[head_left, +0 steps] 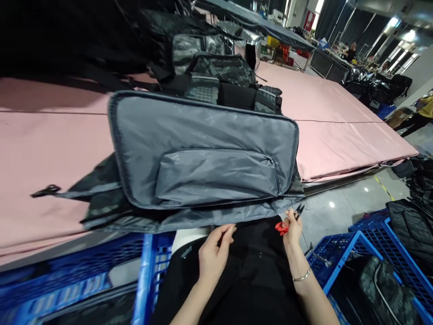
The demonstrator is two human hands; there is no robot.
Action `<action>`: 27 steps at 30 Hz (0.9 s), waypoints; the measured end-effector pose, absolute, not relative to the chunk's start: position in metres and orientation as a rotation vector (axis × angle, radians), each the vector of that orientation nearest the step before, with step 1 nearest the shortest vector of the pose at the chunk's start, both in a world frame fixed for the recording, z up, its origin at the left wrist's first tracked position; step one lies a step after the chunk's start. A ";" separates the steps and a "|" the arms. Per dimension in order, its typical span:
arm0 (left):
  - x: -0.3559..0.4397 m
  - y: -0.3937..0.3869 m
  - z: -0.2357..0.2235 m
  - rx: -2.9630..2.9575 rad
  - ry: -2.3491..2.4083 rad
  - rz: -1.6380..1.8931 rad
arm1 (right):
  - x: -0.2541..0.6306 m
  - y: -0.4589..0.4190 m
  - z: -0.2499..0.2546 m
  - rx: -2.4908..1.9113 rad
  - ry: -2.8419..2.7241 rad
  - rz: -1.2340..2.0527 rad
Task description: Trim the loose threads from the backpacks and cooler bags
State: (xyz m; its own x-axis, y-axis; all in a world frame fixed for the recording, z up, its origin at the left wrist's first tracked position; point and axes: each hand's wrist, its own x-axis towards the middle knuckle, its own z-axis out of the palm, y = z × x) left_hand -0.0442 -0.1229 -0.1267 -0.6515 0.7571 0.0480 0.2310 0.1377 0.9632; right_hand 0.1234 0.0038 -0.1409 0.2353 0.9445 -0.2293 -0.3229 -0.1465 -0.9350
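Observation:
An unzipped backpack lies on the table with its grey lining facing me and a grey inner pocket across the lower part. Its camouflage side and a strap with a black buckle spread to the left. My left hand is just below the bag's near edge, thumb and fingertips pinched together; whatever they hold is too small to make out. In my right hand, near the bag's right corner, is a pair of thread snips with red handles, dark tips pointing up and away.
Pink cloth covers the long table. More black and camouflage bags are piled behind the open one. A blue crate stands at my left, and another blue crate with bags stands at my right. A person in yellow is at the far right.

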 end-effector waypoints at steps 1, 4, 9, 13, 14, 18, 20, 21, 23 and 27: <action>-0.051 -0.126 -0.123 0.824 1.975 1.576 | 0.127 0.005 -0.136 -1.213 -0.684 1.237; -0.076 -0.132 -0.107 0.507 1.961 1.833 | 0.136 0.006 -0.117 -1.152 -0.709 1.202; -0.125 -0.134 -0.072 0.183 1.825 2.292 | 0.134 0.016 -0.082 -1.098 -0.939 1.202; -0.157 -0.132 -0.052 0.136 1.805 2.185 | 0.117 0.032 -0.066 -1.095 -1.063 1.273; -0.163 -0.131 -0.049 0.151 1.811 2.098 | 0.112 0.036 -0.065 -1.095 -1.089 1.325; -0.176 -0.136 -0.043 0.201 1.735 1.869 | 0.109 0.040 -0.071 -1.047 -1.094 1.427; -0.180 -0.144 -0.045 0.188 1.614 1.914 | 0.121 0.040 -0.076 -0.996 -1.114 1.456; -0.182 -0.150 -0.047 0.177 1.549 1.933 | 0.129 0.039 -0.079 -0.977 -1.149 1.483; -0.186 -0.162 -0.053 0.159 1.449 1.897 | 0.151 0.040 -0.080 -0.985 -1.256 1.550; -0.187 -0.179 -0.063 0.130 1.597 1.851 | 0.184 0.045 -0.070 -1.083 -1.423 1.685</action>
